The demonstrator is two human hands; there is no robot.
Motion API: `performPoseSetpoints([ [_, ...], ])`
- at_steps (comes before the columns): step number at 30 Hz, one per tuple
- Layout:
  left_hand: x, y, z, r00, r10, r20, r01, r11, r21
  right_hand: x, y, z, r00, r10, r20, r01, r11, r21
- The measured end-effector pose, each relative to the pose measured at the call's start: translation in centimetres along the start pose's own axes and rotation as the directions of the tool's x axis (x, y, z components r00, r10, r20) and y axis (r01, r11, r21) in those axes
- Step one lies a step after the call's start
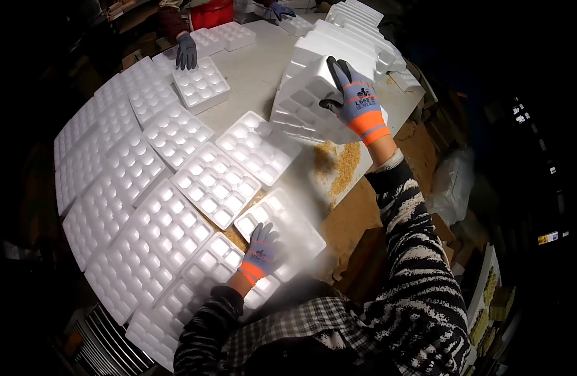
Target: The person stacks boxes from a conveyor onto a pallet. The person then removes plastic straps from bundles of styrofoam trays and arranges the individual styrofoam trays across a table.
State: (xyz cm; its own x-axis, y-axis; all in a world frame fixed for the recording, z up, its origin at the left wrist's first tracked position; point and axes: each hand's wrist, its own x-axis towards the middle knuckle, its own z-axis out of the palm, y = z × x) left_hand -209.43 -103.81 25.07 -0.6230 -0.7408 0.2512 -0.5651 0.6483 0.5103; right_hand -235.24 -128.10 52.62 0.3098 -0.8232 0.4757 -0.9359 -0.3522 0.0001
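My right hand (359, 103), in a grey glove with an orange cuff, grips the edge of a white foam tray (307, 84) at the front of the stacked trays. Thumb and fingers are apart around that edge; part of the grip is hidden. My left hand (262, 252), gloved alike, lies with fingers stretched on the near edge of another foam tray (282, 216) with square hollows. A whitish haze blurs that tray's right side. Just beyond it lies a foam tray (217, 182) with its hollows facing up.
Many foam trays (141, 250) cover the table's left side. More stand stacked (357, 37) at the far right. Yellowish crumbs (346, 166) lie on the table's right edge. Across the table, another person's gloved hand (186, 51) touches a tray, and a second gloved hand (281, 10) shows farther back.
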Motion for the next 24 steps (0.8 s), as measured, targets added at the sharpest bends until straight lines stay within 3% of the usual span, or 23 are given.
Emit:
performPoseSetpoints([
  [1, 0.0, 0.1, 0.1, 1.0, -0.026, -0.003, 0.026, 1.0, 0.0, -1.7, 0.7, -1.0, 0.999, 0.002, 0.053, -0.004, 0.999, 0.046],
  [2, 0.0, 0.0, 0.1, 0.999, -0.04, -0.006, 0.039, 0.999, -0.021, -3.4, 0.0, -3.0, 0.972, 0.078, 0.221, -0.098, 0.991, 0.086],
  [4, 0.3, 0.4, -0.2, 0.998, -0.024, -0.06, 0.023, 1.0, -0.011, -7.3, 2.3, -1.8, 0.828, 0.205, 0.521, -0.308, 0.944, 0.118],
  [6, 0.4, 0.7, -0.3, 0.997, -0.027, -0.073, 0.027, 1.0, 0.002, -11.5, 3.9, 1.5, 0.705, 0.221, 0.674, -0.571, 0.74, 0.355],
  [8, 0.7, 0.8, -0.2, 0.996, -0.04, -0.085, 0.04, 0.999, -0.004, -15.8, 7.0, 9.3, 0.688, 0.168, 0.706, -0.52, 0.794, 0.316],
  [10, 0.8, 1.0, -0.4, 0.996, -0.058, -0.066, 0.058, 0.998, -0.005, -18.2, 7.3, 14.1, 0.731, 0.17, 0.661, -0.598, 0.627, 0.5],
  [13, 2.3, 2.9, -1.2, 0.988, -0.105, -0.117, 0.112, 0.992, 0.056, -16.4, 7.1, 15.7, 0.928, 0.139, 0.345, -0.322, 0.763, 0.56],
  [14, 3.5, 4.1, -1.4, 0.984, -0.127, -0.121, 0.139, 0.986, 0.089, -14.3, 7.5, 13.8, 0.997, 0.053, 0.049, -0.071, 0.865, 0.497],
  [15, 4.9, 5.1, -0.7, 0.988, -0.113, -0.106, 0.125, 0.987, 0.105, -11.3, 8.1, 10.6, 0.969, -0.074, -0.238, 0.157, 0.921, 0.356],
  [16, 6.7, 6.8, -0.4, 0.991, -0.102, -0.087, 0.109, 0.991, 0.077, -8.7, 9.0, 8.2, 0.933, -0.079, -0.352, 0.155, 0.969, 0.192],
  [18, 10.3, 8.9, 2.7, 0.998, -0.045, 0.051, 0.035, 0.982, 0.188, -3.8, 11.5, 5.1, 0.906, 0.018, -0.424, 0.062, 0.983, 0.174],
  [19, 12.2, 10.2, 4.4, 0.994, -0.055, 0.097, 0.033, 0.976, 0.217, -1.7, 12.8, 4.4, 0.921, 0.071, -0.383, -0.014, 0.989, 0.15],
  [20, 13.9, 10.7, 6.1, 0.988, -0.065, 0.138, 0.029, 0.969, 0.244, 0.2, 15.0, 5.1, 0.938, 0.029, -0.346, 0.012, 0.993, 0.117],
  [21, 14.1, 9.5, 9.3, 0.974, -0.101, 0.205, 0.007, 0.911, 0.413, 1.2, 17.8, 7.2, 0.949, -0.033, -0.314, 0.09, 0.982, 0.168],
  [22, 14.7, 9.8, 9.3, 0.967, -0.149, 0.205, 0.06, 0.92, 0.387, 1.5, 20.4, 8.8, 0.954, -0.098, -0.285, 0.164, 0.961, 0.221],
  [24, 16.4, 9.9, 8.7, 0.952, -0.24, 0.192, 0.166, 0.928, 0.335, -1.2, 22.6, 4.5, 0.907, -0.002, -0.421, 0.157, 0.93, 0.334],
])
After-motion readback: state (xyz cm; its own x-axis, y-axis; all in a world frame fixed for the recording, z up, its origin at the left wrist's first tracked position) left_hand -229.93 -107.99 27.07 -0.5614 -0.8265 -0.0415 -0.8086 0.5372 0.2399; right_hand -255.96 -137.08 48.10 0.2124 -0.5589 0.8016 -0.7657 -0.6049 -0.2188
